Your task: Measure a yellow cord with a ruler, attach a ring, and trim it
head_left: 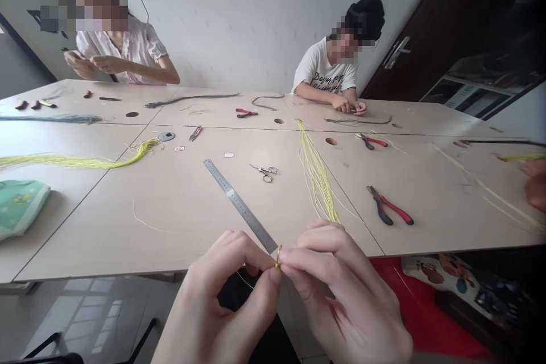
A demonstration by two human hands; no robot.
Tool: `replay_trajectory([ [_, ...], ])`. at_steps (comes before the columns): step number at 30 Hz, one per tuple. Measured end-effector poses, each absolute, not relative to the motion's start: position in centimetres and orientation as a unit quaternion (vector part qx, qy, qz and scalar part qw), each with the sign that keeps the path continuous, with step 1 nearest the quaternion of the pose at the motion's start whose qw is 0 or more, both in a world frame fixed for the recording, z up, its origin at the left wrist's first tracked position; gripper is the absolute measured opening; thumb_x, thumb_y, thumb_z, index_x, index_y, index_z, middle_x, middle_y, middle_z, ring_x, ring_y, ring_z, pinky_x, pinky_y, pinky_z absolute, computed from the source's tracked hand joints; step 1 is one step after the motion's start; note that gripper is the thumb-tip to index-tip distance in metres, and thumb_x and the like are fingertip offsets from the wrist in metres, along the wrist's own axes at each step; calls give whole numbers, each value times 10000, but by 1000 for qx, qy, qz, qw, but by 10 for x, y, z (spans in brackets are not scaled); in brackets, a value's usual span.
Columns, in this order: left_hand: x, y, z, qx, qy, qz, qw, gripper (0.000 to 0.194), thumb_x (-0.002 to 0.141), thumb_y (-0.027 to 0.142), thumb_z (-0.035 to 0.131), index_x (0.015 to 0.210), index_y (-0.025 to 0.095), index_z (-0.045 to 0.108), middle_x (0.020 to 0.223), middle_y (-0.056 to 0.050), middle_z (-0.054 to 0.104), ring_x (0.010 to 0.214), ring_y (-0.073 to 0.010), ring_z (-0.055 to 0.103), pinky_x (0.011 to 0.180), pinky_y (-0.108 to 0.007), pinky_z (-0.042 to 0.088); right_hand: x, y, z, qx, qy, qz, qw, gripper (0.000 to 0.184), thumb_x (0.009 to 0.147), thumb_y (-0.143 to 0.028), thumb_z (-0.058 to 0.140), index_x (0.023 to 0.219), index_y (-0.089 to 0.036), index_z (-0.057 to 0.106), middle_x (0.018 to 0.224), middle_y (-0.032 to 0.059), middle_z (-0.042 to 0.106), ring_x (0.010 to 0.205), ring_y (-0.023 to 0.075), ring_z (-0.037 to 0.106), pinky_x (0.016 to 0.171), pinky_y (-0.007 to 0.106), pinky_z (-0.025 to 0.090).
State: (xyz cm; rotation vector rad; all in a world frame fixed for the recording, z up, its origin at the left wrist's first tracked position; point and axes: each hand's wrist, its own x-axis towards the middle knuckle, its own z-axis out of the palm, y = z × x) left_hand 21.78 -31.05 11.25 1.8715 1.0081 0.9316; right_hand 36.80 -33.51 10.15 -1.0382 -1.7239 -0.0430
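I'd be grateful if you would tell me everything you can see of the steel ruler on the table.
The steel ruler is a long, narrow, straight strip of dull silver metal, with fine graduations along its edge; the numerals are too small to read. It lies flat on the pale table, running diagonally towards the person. Its near end stops beside the fingertips of the right hand, but whether they touch cannot be told.

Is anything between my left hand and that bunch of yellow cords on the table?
Yes: the steel ruler lies between your left hand and the yellow cords, its end by your fingers, and your right hand is also in the way.
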Motion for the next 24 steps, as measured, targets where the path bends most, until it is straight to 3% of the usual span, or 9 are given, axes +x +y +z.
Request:
replay_trajectory([
  [9, 217, -308, 119, 819, 371, 353, 259, 166, 847, 107, 504, 723, 214, 528, 651, 74, 558, 612, -52, 554, 552, -125, 437, 377, -333, 106, -416, -782, -11, 465, 187, 819, 23, 547, 899, -146, 550, 804, 36, 548, 751, 139, 506, 796, 378, 440],
  [18, 221, -308, 103, 807, 384, 346, 284, 178, 875, 154, 478, 721, 211, 549, 700, 51, 585, 669, -78, 559, 626, -156, 448, 377, -329, 97, -453, -788, -13, 416, 133, 868, -62, 482, 795, -172, 464, 749, 26, 510, 734, 152, 475, 663, 309, 404],
  [24, 216, -282, 65, 706, 479, 302, 425, 268, 841, 384, 504, 643, 206, 530, 652, 20, 546, 670, -132, 504, 642, -194, 414, 389, -308, 62, -507, -773, -23, 381, 138, 878, -110, 430, 772, -181, 483, 698, -4, 524, 663, 123, 491, 626, 261, 422],
])
